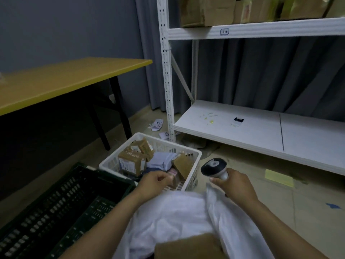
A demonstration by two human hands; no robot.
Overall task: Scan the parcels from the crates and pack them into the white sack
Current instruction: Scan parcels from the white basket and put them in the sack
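While the right hand (235, 186) grips a handheld scanner (214, 168) by its handle just above the white sack (177, 212), the left hand (156, 181) sits at the near corner of the white crate (197, 153). Its fingers are curled against a small brown parcel (173, 182), and blur hides whether it has hold of it. The crate stands on the floor beside a white shelving rack (242, 124) and holds several cardboard parcels (131, 160) and a pale blue pouch (162, 161). The sack lies bunched between the forearms, with a larger brown parcel (188, 245) against its folds at the frame's bottom edge. A dark green crate (65, 202) stands just left of the white one, near a yellow-topped table (65, 77). Paper slips (157, 125) lie by the rack's post.
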